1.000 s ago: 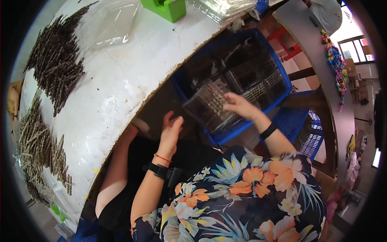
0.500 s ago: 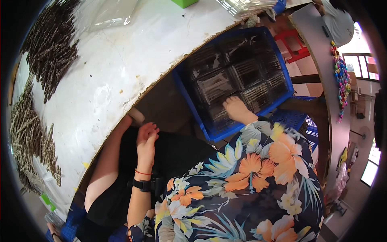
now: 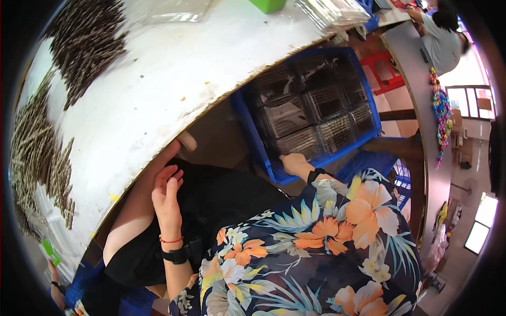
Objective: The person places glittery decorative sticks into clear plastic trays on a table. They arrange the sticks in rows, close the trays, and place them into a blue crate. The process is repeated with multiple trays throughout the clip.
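My right hand reaches into the near side of a blue plastic crate. Its bent fingers sit at the left edge of a clear plastic pack; the fingertips are hidden, so what they hold cannot be made out. Several similar clear packs with dark contents lie side by side in rows in the crate. My left hand holds nothing and hovers over my lap near the table's edge, palm partly up, fingers loosely curved and apart.
On the white table lie dark twisted stick-like pieces and a browner pile. Clear plastic sleeves and a green box are at its far side. A red stool stands beyond the crate. Another person is far right.
My right hand has moved left and nearer along the crate, uncovering a clear pack. My left hand has shifted left and slightly down, away from the crate. The whole view has turned a little.
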Demonstrator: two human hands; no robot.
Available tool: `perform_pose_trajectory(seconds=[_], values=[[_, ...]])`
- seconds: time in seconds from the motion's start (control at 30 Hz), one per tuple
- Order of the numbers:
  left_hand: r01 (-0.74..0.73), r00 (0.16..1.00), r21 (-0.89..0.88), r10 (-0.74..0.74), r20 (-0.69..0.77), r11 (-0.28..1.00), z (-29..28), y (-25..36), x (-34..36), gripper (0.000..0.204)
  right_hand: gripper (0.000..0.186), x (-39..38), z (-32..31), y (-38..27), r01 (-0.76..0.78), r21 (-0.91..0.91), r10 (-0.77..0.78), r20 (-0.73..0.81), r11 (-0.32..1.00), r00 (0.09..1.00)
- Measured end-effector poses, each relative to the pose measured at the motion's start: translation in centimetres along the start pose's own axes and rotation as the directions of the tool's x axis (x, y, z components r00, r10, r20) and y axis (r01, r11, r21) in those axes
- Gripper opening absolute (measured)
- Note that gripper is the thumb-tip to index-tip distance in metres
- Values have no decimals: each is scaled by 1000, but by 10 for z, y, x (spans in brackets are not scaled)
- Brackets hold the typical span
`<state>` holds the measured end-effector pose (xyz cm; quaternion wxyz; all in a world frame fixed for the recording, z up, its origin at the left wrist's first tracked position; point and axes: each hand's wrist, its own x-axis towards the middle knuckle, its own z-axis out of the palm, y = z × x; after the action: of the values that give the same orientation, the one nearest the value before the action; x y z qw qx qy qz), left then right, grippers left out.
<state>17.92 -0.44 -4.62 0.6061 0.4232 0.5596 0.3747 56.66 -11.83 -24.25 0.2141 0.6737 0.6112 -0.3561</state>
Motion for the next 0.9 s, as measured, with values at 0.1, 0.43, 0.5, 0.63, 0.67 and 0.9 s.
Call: perform_pose_trajectory(seconds=[0.1,0.43,0.5,0.63,0.67,0.9], values=[[-75,995,15,76,-57,997,-26,13,-16,30,39,14,5,4,-8,1,8,-55,1000,998],[-527,570,285,582,-580,801,-183,69,-112,24,21,-60,-183,-195,704,46,-384,-812,709,440],[-562,354,265,517,-779,784,-222,52,-145,23,23,-77,-209,-230,817,-110,-532,-806,566,260],[-322,206,171,245,-947,931,-297,-44,-182,19,27,-80,-245,-287,827,-369,-665,-747,425,9],[-231,206,133,183,-961,964,-310,-80,-192,18,24,-78,-254,-299,780,-446,-694,-719,440,-20],[353,248,-135,-232,-940,926,-310,-263,-199,31,55,-61,-268,-328,503,-697,-846,-510,512,155]])
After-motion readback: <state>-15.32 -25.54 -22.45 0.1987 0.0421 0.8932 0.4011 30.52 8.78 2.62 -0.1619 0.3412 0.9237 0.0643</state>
